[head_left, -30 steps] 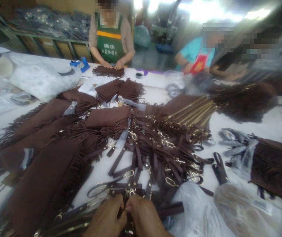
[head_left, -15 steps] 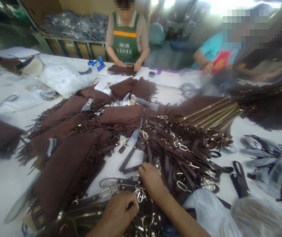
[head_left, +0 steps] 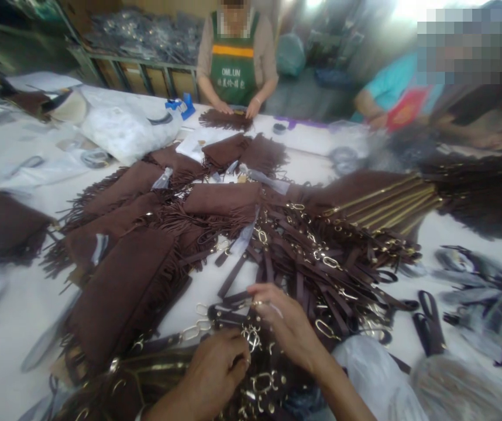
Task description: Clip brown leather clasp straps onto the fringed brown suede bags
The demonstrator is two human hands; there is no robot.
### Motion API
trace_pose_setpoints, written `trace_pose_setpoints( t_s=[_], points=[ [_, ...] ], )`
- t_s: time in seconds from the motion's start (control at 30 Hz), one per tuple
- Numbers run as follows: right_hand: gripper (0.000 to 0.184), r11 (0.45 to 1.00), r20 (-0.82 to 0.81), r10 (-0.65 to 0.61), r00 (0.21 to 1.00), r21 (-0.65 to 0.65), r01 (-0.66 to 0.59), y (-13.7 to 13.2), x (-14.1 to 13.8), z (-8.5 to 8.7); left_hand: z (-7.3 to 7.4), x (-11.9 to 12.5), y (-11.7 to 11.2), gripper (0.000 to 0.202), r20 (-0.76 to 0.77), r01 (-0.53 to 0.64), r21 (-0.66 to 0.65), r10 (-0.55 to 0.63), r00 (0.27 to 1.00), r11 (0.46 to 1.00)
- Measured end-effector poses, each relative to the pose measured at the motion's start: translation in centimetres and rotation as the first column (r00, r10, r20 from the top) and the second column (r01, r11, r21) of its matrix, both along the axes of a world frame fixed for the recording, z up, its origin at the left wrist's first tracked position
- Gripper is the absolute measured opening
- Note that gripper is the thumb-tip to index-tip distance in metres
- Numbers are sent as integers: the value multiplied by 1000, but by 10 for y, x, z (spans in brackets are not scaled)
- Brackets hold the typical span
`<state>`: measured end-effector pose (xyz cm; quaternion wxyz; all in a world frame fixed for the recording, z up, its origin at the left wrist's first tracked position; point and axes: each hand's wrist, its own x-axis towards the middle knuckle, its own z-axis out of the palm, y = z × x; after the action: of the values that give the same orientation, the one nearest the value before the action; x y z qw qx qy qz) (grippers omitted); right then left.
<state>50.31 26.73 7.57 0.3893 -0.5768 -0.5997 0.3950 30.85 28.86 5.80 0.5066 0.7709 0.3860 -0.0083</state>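
Observation:
My left hand (head_left: 216,368) is closed on a brown strap with metal clasps (head_left: 251,339) at the near edge of the table. My right hand (head_left: 288,324) reaches forward over the pile of brown straps (head_left: 321,263), its fingers curled and pinching the end of a strap (head_left: 233,304) with a metal clasp. Brown fringed suede bags (head_left: 123,280) lie to the left of both hands. Metal clasps and rings glint all through the strap pile.
A white table (head_left: 9,327) carries clear plastic bags (head_left: 374,380) at the near right and a white bag (head_left: 123,128) at the far left. A person in a green apron (head_left: 233,64) handles a fringed piece across the table. Other people sit at the far right.
My hands were together at the near edge; the right one has moved forward onto the strap pile and pinched a strap end. The view has shifted left.

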Motion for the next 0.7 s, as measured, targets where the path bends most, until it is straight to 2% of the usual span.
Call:
trace_pose_setpoints(
  t_s=[0.03, 0.1, 0.13, 0.2, 0.27, 0.33, 0.4, 0.5, 0.6, 0.7],
  points=[
    [23, 1000, 4, -26, 1000, 11, 26, 7, -3, 1, 0, 0, 0, 16, -4, 13, 2, -13, 1000, 1000],
    [24, 1000, 147, -11, 989, 19, 8, 15, -2, 11, 0, -1, 0, 16, 15, 9, 3, -9, 1000, 1000],
    [24, 1000, 268, 28, 963, 4, -31, 16, 2, 19, 1, -1, 0, 17, 33, -1, -1, 1, 999, 1000],
    [24, 986, 485, 169, 858, -93, -142, 12, 16, 40, 3, -2, -1, 18, 47, -25, -9, 26, 999, 1000],
    [25, 942, 525, 329, 785, -238, -236, 5, 28, 59, 5, -3, -1, 19, 30, -40, -16, 41, 999, 999],
    [27, 890, 447, 440, 779, -330, -314, 2, 31, 65, 5, -3, 0, 22, 32, -34, -34, 35, 999, 999],
    [27, 872, 374, 478, 795, -315, -376, 4, 21, 53, 2, -5, 0, 25, 68, -15, -49, 19, 998, 999],
    [21, 916, 294, 395, 870, -199, -349, 12, -9, 10, -3, -6, 0, 23, 83, 10, -72, -4, 997, 997],
    [20, 972, 167, 166, 972, -196, -132, 14, -37, -31, -6, -7, 0, 15, 37, 16, -72, -14, 999, 997],
    [25, 958, 98, -70, 993, -272, 94, 2, -50, -52, -8, -5, 0, 11, 63, 20, -45, -17, 998, 999]
  ],
)
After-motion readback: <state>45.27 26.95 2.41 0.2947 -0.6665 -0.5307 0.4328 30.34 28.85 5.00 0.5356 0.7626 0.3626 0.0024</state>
